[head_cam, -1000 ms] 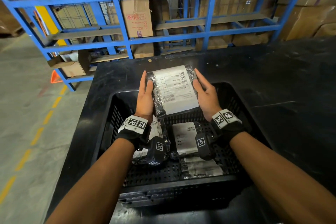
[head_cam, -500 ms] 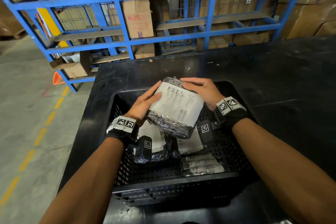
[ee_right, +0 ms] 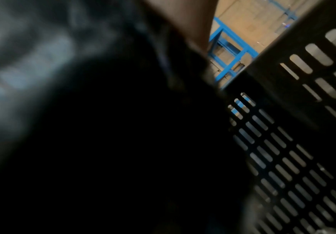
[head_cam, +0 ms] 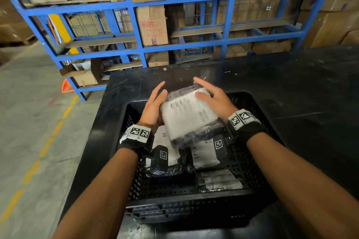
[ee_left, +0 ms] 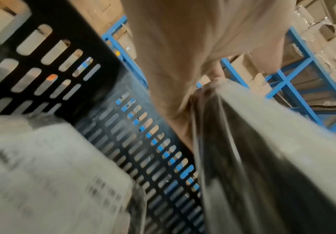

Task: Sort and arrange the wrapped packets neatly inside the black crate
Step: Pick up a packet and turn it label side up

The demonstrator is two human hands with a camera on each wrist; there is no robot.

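A wrapped packet [head_cam: 188,114], black film with a white label, hangs tilted over the far half of the black crate [head_cam: 256,103]. My left hand [head_cam: 155,103] presses its left side with straight fingers. My right hand [head_cam: 211,97] holds the right edge, thumb on the label and fingers past the far edge. Three more packets lie on the crate floor: one at the left [head_cam: 165,141], one in the middle [head_cam: 204,153], one at the near right [head_cam: 219,180]. The left wrist view shows the held packet [ee_left: 263,150] and a lying one [ee_left: 53,174], blurred. The right wrist view is mostly dark packet [ee_right: 83,126].
The crate stands on a black table [head_cam: 291,83] that runs on to the right. Blue shelving [head_cam: 229,25] with cardboard boxes stands behind the table. To the left is concrete floor [head_cam: 29,122] with a dashed yellow line. The slotted crate wall [ee_right: 283,158] is close by the right wrist.
The packet went from upright with its label facing me to tilted and lower over the crate. My left fingers have straightened along its side; my right hand moved round to its right edge.
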